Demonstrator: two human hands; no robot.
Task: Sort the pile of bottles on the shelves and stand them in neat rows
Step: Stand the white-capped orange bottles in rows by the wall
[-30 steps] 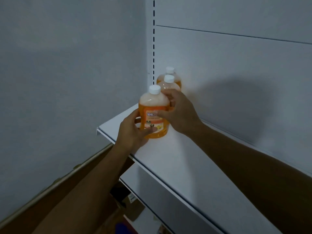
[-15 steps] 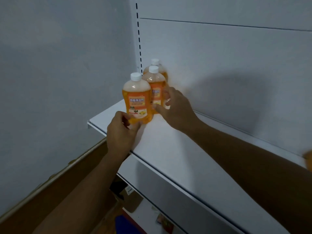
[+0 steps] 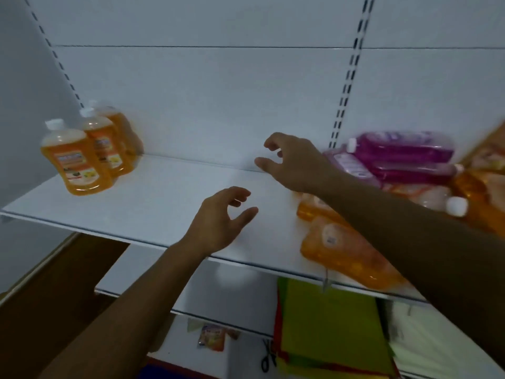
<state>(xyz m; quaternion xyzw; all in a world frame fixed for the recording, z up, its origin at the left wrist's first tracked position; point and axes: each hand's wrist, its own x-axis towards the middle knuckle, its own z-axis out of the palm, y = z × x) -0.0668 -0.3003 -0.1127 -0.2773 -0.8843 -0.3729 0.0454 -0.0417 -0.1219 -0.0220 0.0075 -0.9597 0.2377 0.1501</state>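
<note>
Left hand (image 3: 218,222) hovers over the front of the white shelf (image 3: 153,203), fingers loosely spread, holding nothing; right hand (image 3: 292,162) further back, fingers half-curled and apart, also holding nothing. Three orange bottles (image 3: 76,162) stand upright in a row at the shelf's left end. Pile of orange and purple bottles (image 3: 393,170) lies at right, blurred.

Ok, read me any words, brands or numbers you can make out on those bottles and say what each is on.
None can be read.
Front orange bottle: label with print, too blurred.
Orange bottle behind it: label blurred.
Purple bottles: pale label, blurred.
Lying orange bottle: round sticker, print too small.
</note>
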